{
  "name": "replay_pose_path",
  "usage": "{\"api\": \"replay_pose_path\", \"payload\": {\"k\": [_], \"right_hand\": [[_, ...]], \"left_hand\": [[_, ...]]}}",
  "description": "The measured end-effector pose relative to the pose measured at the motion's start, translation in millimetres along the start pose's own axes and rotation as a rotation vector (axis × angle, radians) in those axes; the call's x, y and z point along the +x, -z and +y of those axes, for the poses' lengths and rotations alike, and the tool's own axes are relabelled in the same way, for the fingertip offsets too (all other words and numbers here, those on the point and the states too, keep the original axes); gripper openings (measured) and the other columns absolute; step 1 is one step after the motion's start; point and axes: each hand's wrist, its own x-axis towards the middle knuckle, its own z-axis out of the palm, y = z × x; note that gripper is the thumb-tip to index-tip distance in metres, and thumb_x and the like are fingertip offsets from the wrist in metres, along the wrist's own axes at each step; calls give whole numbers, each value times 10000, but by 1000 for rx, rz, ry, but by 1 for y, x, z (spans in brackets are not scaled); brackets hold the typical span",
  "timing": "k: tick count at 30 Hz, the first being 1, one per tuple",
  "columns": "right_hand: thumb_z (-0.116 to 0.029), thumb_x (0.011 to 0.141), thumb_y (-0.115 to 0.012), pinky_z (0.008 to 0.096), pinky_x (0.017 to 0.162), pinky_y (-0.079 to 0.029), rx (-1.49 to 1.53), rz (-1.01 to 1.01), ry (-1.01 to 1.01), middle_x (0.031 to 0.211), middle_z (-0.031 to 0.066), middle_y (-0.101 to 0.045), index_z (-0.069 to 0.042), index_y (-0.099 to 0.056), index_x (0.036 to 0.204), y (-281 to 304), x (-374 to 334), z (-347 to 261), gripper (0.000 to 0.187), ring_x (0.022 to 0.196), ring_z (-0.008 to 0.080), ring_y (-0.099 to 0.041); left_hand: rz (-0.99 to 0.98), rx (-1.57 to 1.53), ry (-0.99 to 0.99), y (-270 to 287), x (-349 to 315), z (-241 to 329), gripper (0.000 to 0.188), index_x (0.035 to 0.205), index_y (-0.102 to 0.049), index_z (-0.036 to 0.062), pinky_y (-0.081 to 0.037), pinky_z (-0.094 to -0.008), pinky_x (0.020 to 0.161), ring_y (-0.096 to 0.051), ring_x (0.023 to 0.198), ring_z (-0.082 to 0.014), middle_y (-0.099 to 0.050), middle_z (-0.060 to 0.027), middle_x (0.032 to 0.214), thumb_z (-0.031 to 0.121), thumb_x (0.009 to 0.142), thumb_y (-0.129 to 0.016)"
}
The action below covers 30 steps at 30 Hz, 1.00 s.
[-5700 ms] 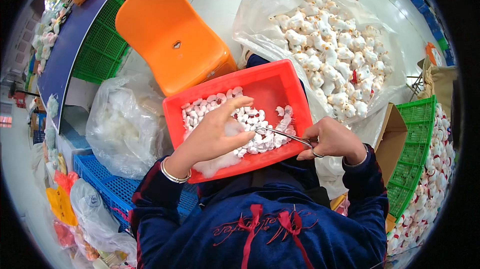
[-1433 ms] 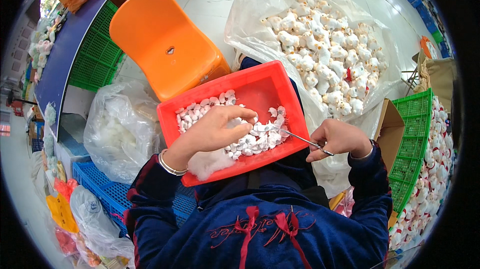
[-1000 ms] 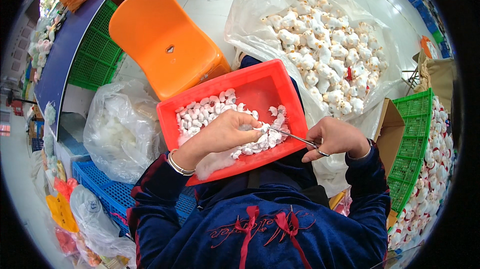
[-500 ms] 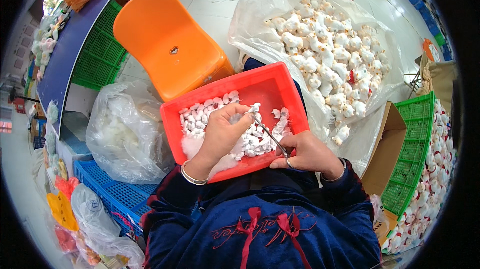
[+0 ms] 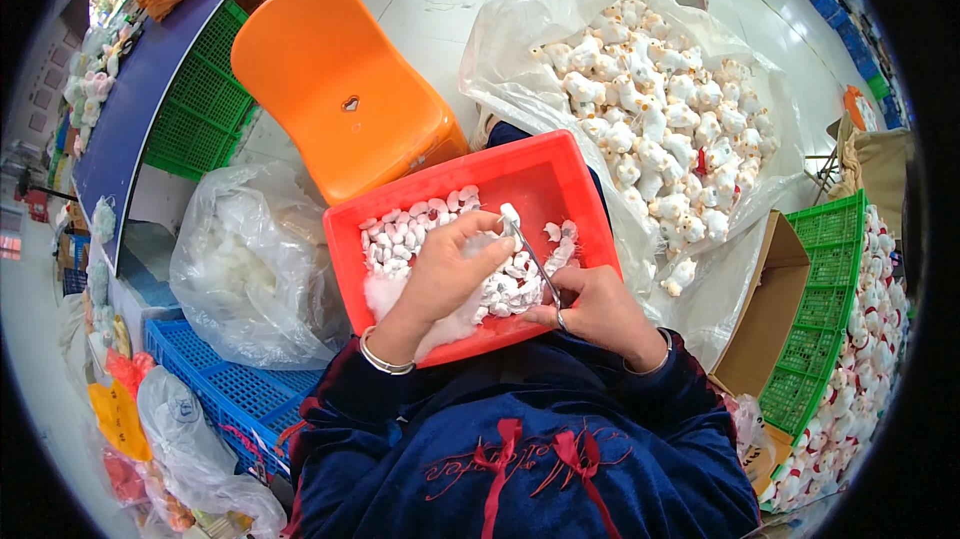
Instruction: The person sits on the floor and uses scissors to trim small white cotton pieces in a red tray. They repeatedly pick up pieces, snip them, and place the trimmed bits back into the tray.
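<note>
Over one red tray (image 5: 560, 171): two hands, left hand (image 5: 447, 269), right hand (image 5: 600, 311).

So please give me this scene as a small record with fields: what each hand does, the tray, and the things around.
Left hand: pinches one small white piece over the tray
Right hand: grips thin metal tweezers, tips at that piece
Tray: red plastic, on the lap, holds many small white pieces and some white fluff
Ahead: orange chair
Ahead right: open clear bag of white plush toys
Left: clear bag of white stuffing, blue crate below it
Right: green crate
</note>
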Motion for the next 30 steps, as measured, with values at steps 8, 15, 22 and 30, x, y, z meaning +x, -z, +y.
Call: {"api": "replay_pose_path", "payload": {"k": [8, 15, 22, 30], "right_hand": [[-357, 778, -874, 369, 583, -479, -130, 82, 15, 655, 126, -607, -3, -689, 829, 4, 2, 2, 402, 607, 240, -615], [-318, 791, -880, 329, 562, -428, 168, -45, 31, 627, 87, -563, 1, -683, 838, -8, -1, 4, 378, 587, 159, -520], [-306, 732, -877, 431, 638, -514, -335, 85, 93, 741, 129, -662, -60, -704, 869, 12, 6, 3, 330, 718, 336, -664], [-286, 735, -867, 430, 657, -522, -449, 113, 212, 770, 129, -662, -58, -717, 918, 28, 5, -6, 329, 739, 326, -665]], "left_hand": [[75, -168, 2, 3, 1, -6, 152, 1028, -742, -3, -502, -204, 710, -629, 798, -43, -712, -3, 883, 133, 966, -715], [54, -217, 21, 0, -4, -1, 110, 935, -745, 20, -464, -192, 665, -595, 723, -36, -696, 4, 795, 114, 963, -693], [-70, 8, 48, 14, -1, 13, 109, 934, -748, -1, -500, -211, 710, -630, 778, -49, -717, 1, 836, 101, 939, -711], [-148, -54, -25, 17, -1, 8, 211, 1049, -754, -22, -480, -212, 718, -612, 817, -40, -700, -12, 866, 148, 1012, -634]]}}
